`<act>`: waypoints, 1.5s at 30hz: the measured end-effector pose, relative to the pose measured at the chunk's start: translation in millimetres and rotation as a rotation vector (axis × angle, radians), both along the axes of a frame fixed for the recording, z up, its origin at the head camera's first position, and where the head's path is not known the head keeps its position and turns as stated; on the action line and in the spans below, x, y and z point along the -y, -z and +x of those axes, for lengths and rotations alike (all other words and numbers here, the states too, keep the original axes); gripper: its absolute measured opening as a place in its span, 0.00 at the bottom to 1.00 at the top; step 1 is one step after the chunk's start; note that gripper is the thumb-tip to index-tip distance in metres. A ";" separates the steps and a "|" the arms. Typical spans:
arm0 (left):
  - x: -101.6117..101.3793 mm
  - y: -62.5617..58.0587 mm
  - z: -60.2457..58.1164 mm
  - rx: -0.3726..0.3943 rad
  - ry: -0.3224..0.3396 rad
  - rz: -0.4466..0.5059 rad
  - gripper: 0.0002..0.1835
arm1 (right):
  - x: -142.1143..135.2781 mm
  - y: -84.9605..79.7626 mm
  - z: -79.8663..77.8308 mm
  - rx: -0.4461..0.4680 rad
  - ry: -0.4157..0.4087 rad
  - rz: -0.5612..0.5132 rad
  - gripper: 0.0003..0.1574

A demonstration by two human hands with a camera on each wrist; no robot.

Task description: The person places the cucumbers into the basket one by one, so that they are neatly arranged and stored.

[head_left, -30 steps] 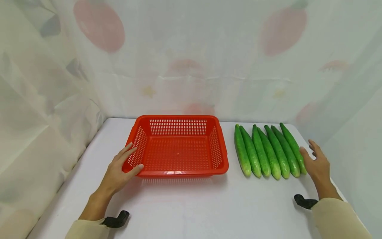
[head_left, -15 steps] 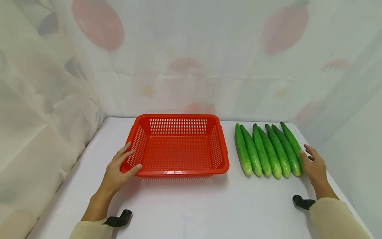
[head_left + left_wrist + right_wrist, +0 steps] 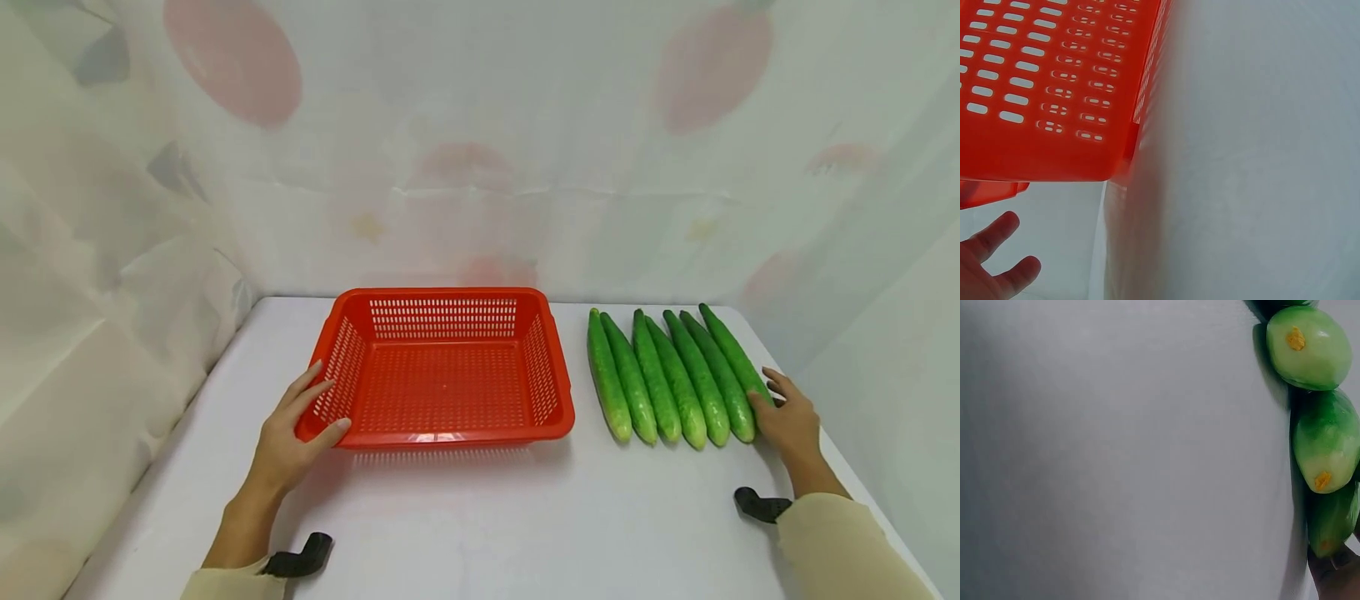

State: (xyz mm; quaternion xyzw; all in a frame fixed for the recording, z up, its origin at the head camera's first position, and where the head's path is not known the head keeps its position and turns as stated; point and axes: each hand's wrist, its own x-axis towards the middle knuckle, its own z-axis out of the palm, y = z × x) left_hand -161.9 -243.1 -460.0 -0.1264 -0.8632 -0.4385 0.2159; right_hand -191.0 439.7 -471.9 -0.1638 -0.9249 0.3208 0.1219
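A red plastic basket (image 3: 480,436) with slotted walls stands mid-table, nothing inside it. My left hand (image 3: 285,442) is at its near left corner, fingers spread beside the rim. In the left wrist view, two of that hand's digits (image 3: 997,240) extend below the basket's corner (image 3: 1079,159). Right of the basket, several green cucumbers lie side by side in a row, pale ends toward me. My right hand (image 3: 793,425) grips the near end of the rightmost cucumber (image 3: 726,343), thumb on its left and fingers on its right. The right wrist view shows fingers (image 3: 1335,575) right at that cucumber's end (image 3: 1330,525).
The white table (image 3: 480,525) meets a fruit-patterned curtain (image 3: 570,125) at the back. Similar sheeting (image 3: 82,317) hangs along the left, and a pale wall (image 3: 900,367) rises close by my right arm.
My right hand has moved left and down onto the rightmost cucumber and taken hold of its near end. My left hand stays by the basket corner, its fingers still spread.
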 end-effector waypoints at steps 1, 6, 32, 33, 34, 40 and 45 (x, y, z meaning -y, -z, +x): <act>0.0 -0.2 1.0 -0.002 0.001 0.005 0.31 | -0.1 0.2 0.3 -0.001 0.008 0.010 0.35; -1.4 -2.7 4.7 -0.006 0.008 0.027 0.31 | 1.5 -2.1 3.0 0.032 0.066 0.001 0.36; -4.8 -3.6 3.7 0.021 0.018 0.068 0.34 | -12.4 -28.5 23.9 -0.128 0.306 -0.849 0.46; -4.7 -3.5 3.5 0.022 0.018 0.069 0.34 | -12.6 -31.7 25.2 -0.154 0.296 -0.893 0.44; -4.4 -3.2 3.3 0.025 0.020 0.070 0.34 | -12.5 -34.9 26.4 -0.174 0.290 -0.921 0.41; -3.2 -4.0 4.0 0.041 0.018 0.070 0.34 | -9.6 -53.8 31.9 -0.260 0.209 -1.025 0.18; -3.3 -5.2 4.8 0.049 0.014 0.074 0.34 | -5.8 -67.9 34.4 -0.291 0.148 -1.054 0.20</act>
